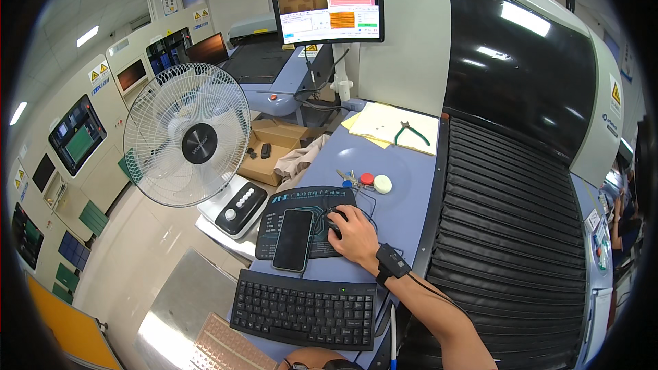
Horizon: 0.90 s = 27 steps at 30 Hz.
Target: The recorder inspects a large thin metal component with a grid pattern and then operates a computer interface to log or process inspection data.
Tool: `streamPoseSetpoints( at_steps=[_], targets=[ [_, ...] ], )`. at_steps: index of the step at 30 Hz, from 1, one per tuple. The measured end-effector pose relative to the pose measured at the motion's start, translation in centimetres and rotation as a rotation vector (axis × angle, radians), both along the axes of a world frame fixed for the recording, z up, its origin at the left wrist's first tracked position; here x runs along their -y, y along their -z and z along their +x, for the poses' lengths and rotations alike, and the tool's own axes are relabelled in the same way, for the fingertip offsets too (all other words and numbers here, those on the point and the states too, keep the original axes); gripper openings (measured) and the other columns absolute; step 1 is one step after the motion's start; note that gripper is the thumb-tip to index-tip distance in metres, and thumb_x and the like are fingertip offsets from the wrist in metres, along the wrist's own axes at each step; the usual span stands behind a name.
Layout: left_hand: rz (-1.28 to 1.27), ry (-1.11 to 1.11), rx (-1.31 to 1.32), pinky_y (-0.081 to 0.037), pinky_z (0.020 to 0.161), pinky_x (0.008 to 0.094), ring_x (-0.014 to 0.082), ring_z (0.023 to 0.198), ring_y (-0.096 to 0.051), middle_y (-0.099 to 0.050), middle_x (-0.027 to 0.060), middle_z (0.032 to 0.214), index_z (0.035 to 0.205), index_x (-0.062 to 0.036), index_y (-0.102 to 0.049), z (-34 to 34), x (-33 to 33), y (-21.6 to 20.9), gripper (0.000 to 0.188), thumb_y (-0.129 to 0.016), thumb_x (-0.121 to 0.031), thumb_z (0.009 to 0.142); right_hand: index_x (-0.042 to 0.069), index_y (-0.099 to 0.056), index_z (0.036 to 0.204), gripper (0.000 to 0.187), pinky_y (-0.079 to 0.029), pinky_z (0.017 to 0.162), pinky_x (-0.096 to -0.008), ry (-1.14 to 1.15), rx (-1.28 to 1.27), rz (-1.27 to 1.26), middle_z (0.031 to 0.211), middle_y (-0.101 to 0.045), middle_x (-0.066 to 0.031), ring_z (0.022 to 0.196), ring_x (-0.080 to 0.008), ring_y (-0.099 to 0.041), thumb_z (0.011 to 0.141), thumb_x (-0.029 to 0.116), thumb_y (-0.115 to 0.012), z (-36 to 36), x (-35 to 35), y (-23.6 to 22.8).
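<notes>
My right hand [355,233] is closed over a black computer mouse [336,220] on a dark printed mouse pad [274,223]. A black band with a small box [392,261] and a cord circles my right wrist. Left of the mouse, a dark-screened smartphone [293,240] lies on the pad. Just below the pad is a black keyboard [301,310]. At the lower edge a patch of skin [312,355] shows beside something black, probably part of my left arm or hand; its fingers are hidden. Close by lies a tan panel [229,346] with a repeated pattern.
A monitor [329,5] hangs above the blue bench [404,205]. Green-handled cutters [414,133] rest on yellowish sheets. Near the pad sit keys [348,178], a red cap [367,179] and a pale round lid [382,183]. A fan [188,137] and an open carton [288,133] stand left; black bellows [510,247] run right.
</notes>
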State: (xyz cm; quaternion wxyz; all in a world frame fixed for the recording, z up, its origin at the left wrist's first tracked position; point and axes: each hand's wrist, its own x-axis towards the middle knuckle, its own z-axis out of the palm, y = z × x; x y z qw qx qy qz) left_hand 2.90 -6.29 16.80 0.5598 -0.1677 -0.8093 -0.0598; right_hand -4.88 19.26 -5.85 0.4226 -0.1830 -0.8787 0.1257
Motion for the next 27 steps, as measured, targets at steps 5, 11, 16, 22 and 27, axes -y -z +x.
streamPoseSetpoints(
  at_steps=[5,11,16,22,27],
  targets=[
    [0.002,0.011,0.014,-0.027,0.045,0.0347,0.0179,0.044,-0.030,-0.028,-0.0004,0.051,0.054,-0.0163,-0.029,-0.02,-0.02,-0.31,0.032,-0.038,-0.005,0.084,0.007,-0.069,0.107,0.030,-0.055,0.092,-0.0420,0.000,0.013,-0.003,0.116,-0.064,-0.0129,0.111,-0.0333,-0.063,0.078,0.013,-0.073,0.07,0.02,-0.07],
    [0.000,0.019,0.038,-0.027,0.045,0.0348,0.0179,0.044,-0.030,-0.028,-0.0004,0.052,0.055,-0.0162,-0.029,0.25,0.11,-0.54,0.032,-0.038,-0.005,0.083,0.007,-0.069,0.108,0.030,-0.055,0.092,-0.0422,-0.003,0.016,0.001,0.116,-0.064,-0.0127,0.111,-0.0334,-0.062,0.078,0.013,-0.073,0.06,-0.03,-0.05],
    [-0.004,0.021,0.050,-0.027,0.046,0.0348,0.0179,0.045,-0.030,-0.028,-0.0004,0.052,0.055,-0.0162,-0.029,0.46,0.19,-0.57,0.032,-0.038,-0.005,0.083,0.007,-0.069,0.107,0.029,-0.055,0.092,-0.0424,-0.007,0.007,-0.005,0.115,-0.064,-0.0126,0.110,-0.0332,-0.063,0.079,0.014,-0.073,-0.04,-0.10,-0.02],
    [-0.008,0.026,0.071,-0.027,0.046,0.0349,0.0179,0.045,-0.031,-0.028,-0.0004,0.052,0.056,-0.0162,-0.029,0.48,0.19,-0.68,0.031,-0.039,-0.005,0.083,0.007,-0.069,0.107,0.029,-0.055,0.092,-0.0424,-0.004,0.006,-0.001,0.116,-0.064,-0.0125,0.110,-0.0331,-0.063,0.079,0.014,-0.073,0.01,-0.05,-0.08],
    [-0.012,0.033,0.090,-0.028,0.046,0.0349,0.0179,0.045,-0.031,-0.028,-0.0004,0.053,0.056,-0.0162,-0.029,0.55,0.13,-0.83,0.031,-0.039,-0.005,0.083,0.007,-0.069,0.107,0.029,-0.055,0.091,-0.0423,0.002,0.008,-0.010,0.116,-0.064,-0.0124,0.110,-0.0330,-0.063,0.079,0.014,-0.073,0.09,0.07,-0.14]
  ],
)
